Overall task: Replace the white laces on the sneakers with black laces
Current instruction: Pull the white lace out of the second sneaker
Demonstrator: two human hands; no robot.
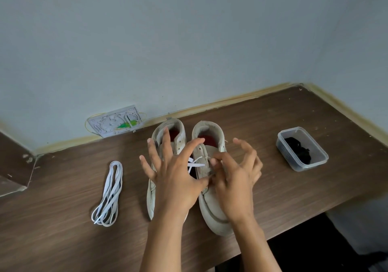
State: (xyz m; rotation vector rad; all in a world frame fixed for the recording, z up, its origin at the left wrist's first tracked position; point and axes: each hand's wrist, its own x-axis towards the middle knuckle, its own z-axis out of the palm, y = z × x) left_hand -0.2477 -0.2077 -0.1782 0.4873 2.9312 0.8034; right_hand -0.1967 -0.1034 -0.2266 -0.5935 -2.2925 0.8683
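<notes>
The brown wooden table [273, 179] runs up to a grey wall [189, 40] on its far side and meets a side wall at the far right corner; its near edge cuts diagonally at the lower right, just beside the toe of the right sneaker [212, 204]. Bare tabletop lies between the shoes and the things at either side.

The two off-white sneakers stand side by side mid-table, toes near, heels far, red insoles showing. The left sneaker [170, 139] is largely covered by the left hand [174, 177], whose fingers spread wide and straight above it, holding nothing. A short stretch of white lace [196, 162] still crosses the eyelets of the right sneaker. The right hand [233, 179] hovers over that shoe, thumb and forefinger pinched at the lace by the eyelets, other fingers loosely curled.

A removed white lace bundle [109, 194] lies left of the shoes. A clear plastic container [302, 149] holding black laces [299, 147] sits well apart at right.
</notes>
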